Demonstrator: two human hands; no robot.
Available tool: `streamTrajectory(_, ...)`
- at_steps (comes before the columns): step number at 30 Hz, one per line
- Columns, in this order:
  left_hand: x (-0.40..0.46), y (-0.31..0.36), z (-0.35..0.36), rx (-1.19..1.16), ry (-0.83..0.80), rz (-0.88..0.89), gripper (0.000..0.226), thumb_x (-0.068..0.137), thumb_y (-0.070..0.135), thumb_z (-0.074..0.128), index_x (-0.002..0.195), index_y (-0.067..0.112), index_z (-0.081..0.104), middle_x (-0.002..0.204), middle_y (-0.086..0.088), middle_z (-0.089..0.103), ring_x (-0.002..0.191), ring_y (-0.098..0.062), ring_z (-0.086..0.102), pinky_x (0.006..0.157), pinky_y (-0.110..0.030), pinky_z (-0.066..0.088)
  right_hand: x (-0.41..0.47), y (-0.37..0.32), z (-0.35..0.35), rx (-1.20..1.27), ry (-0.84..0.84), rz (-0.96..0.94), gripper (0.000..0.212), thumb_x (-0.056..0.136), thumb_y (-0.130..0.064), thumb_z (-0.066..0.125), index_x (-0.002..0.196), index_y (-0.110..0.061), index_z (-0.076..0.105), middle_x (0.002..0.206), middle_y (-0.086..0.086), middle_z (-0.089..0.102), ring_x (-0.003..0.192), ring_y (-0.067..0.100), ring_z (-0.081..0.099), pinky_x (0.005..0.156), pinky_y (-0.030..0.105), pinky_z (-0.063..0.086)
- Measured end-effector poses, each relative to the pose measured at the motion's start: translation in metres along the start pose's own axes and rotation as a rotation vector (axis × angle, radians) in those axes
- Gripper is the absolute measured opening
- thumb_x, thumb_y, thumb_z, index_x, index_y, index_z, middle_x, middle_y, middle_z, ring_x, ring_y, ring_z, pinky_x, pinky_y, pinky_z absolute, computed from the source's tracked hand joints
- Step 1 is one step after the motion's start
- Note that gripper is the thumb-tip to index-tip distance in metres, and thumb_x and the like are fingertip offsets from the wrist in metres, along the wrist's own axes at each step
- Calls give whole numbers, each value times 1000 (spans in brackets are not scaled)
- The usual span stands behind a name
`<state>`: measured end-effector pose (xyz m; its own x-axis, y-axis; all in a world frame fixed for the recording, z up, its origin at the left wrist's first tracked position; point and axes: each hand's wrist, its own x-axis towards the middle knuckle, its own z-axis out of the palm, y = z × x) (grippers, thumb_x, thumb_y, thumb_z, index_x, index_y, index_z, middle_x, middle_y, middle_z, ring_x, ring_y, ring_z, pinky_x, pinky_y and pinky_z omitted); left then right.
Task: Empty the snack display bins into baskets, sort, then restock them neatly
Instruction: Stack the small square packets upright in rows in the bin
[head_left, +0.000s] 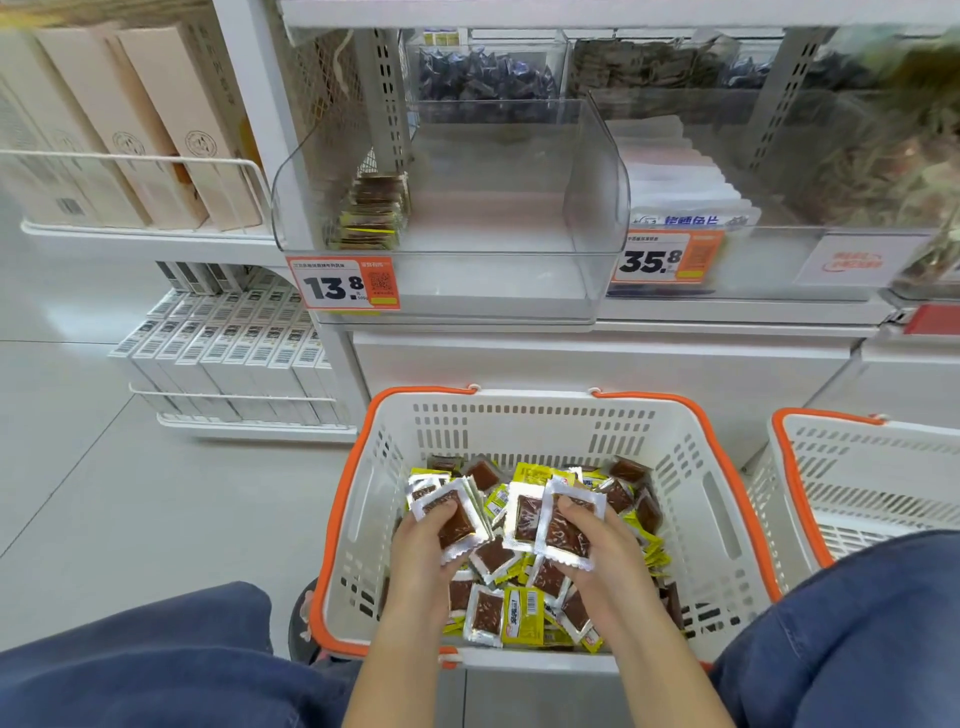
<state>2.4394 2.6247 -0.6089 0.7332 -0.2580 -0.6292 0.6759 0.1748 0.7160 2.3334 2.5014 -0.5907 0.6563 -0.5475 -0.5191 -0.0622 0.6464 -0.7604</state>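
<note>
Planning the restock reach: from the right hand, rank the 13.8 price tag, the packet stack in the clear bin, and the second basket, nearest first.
From the right hand:
1. Second basket, right.
2. 13.8 price tag, up-left, on the bin front.
3. Packet stack, bin's left corner.

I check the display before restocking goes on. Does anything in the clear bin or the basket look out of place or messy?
Nothing looks spilled or damaged. The clear bin holds only one neat row of packets against its left wall. The basket holds a loose heap, some face up, some yellow side up.

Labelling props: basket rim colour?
Orange rim on a white basket; head view.
</note>
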Motion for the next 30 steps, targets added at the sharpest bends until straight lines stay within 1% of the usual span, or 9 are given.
streamTrajectory(4,-3,-5,5,170,-64,15,21,91,12,60,111,16,63,117,-11,65,109,-26,60,80,-37,51,-1,0,2,-6,10,23,32,87,-18,67,119,-20,64,124,-9,57,123,15,43,106,48,34)
streamTrajectory(7,-8,-7,15,195,-84,22,21,93,11,57,113,17,64,110,-4,67,101,-16,61,74,-34,50,-2,0,3,-51,-1,30,33,87,-18,69,119,-16,59,124,-7,53,116,11,40,100,44,31)
streamTrajectory(10,-5,-7,15,178,-65,8,23,93,10,56,114,13,64,113,-10,68,105,-23,62,72,-36,50,-4,0,4,-96,-30,25,16,88,-14,67,102,-21,63,108,-10,61,106,10,50,102,42,32)
streamTrajectory(13,-1,-4,10,214,-7,-23,12,93,7,54,100,13,62,105,-12,63,101,-25,60,65,-35,50,-7,-4,6,-242,-35,-213,15,90,-8,63,102,-16,68,100,-5,71,98,11,64,83,22,49)
streamTrajectory(15,0,0,9,283,-6,-71,10,95,8,52,92,15,60,104,-14,61,107,-31,58,69,-37,52,-7,-7,6,-521,-60,-472,17,91,-6,61,98,-20,68,94,-14,70,90,1,64,74,10,46)
streamTrajectory(19,4,7,1,294,-108,-195,33,98,41,48,105,13,64,103,-13,68,107,-34,62,84,-45,54,-7,5,9,-1036,-250,-773,23,90,-12,61,95,-33,69,98,-28,65,99,-6,58,84,8,42)
streamTrajectory(22,9,14,-10,364,-219,-232,46,89,52,57,101,10,71,93,-13,73,85,-28,70,82,-43,57,-3,23,3,-1211,-326,-862,21,86,-17,61,96,-33,68,104,-33,64,102,-12,52,90,5,36)
streamTrajectory(26,9,13,-14,404,-368,-223,18,92,22,64,100,8,72,88,-11,72,77,-22,70,72,-35,59,-2,25,-4,-1133,-289,-842,26,86,-11,63,94,-34,71,106,-34,60,105,-10,52,88,5,37)
streamTrajectory(30,9,10,-9,378,-155,-81,18,96,22,59,107,8,64,84,-8,69,75,-19,66,57,-26,52,-5,5,-8,-699,-20,-609,29,87,0,65,94,-27,72,99,-6,68,92,-3,61,78,7,43)
